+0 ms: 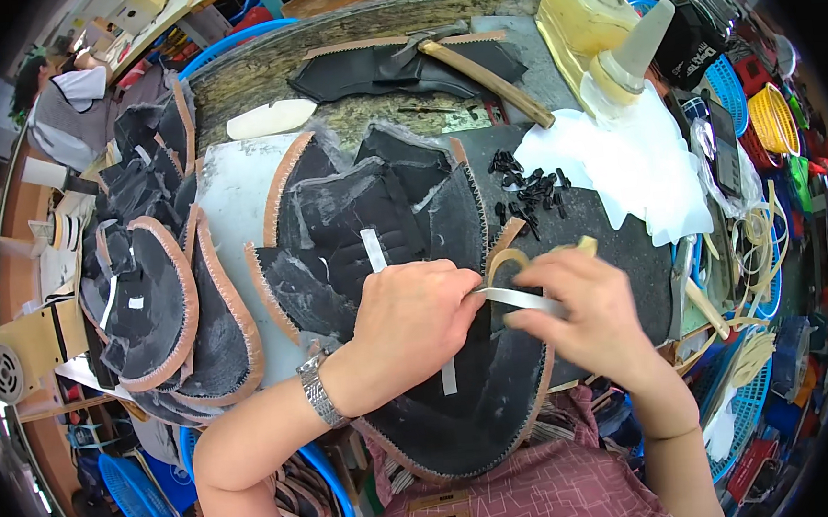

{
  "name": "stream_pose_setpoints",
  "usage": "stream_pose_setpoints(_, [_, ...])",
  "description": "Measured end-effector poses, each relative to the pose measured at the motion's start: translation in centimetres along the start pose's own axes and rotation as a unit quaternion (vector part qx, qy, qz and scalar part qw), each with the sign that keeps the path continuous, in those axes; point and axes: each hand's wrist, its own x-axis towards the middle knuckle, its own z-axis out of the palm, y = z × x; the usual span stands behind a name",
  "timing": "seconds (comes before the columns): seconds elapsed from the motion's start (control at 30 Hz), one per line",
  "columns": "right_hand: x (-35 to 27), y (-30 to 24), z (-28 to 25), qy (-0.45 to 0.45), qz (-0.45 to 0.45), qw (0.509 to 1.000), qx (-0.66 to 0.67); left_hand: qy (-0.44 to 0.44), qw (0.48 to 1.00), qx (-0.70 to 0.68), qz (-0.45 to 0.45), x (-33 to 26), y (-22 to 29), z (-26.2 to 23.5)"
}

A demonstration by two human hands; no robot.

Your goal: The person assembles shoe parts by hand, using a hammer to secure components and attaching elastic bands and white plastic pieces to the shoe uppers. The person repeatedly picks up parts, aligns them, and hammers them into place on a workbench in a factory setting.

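Note:
Black shoe-upper pieces [474, 432] with tan stitched edges lie in front of me, their near end over my lap. Above them, my left hand [409, 321] is closed, pinching one end of a narrow white strip [522, 299]. The strip stretches across to my right hand [585, 295], whose thumb and fingers grip its other end. A tan band [506, 257] curls beside the right fingers; whether that hand holds it I cannot tell. One short white strip [373, 250] sits on the black material beyond my left hand, and another [449, 377] nearer me.
At left is a stack of similar tan-edged pieces [164, 319]. A hammer [488, 80] rests on black material at the back. Small black parts [534, 190] lie scattered right of the work. Behind them stand a yellowish glue bottle [635, 51] and white sheeting [624, 172]. Blue baskets [135, 499] flank the bench.

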Motion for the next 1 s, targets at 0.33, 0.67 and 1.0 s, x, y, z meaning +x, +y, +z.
stream_pose_setpoints(0.33, [-1.9, -1.1, -4.6, 0.112, -0.037, 0.953, 0.279, 0.081, 0.995, -0.032, 0.041, -2.5, -3.1, -4.0])
stream_pose_setpoints(0.67, [6.1, -2.0, -6.7, -0.127, 0.141, 0.915, 0.356, 0.162, 0.939, -0.202, -0.225, -2.0, -5.2, -5.7])
stream_pose_setpoints(1.0, [13.8, -2.8, 4.6, -0.194, 0.005, 0.935, 0.298, 0.085, 0.920, -0.335, -0.185, -1.4, -7.1, -7.0])
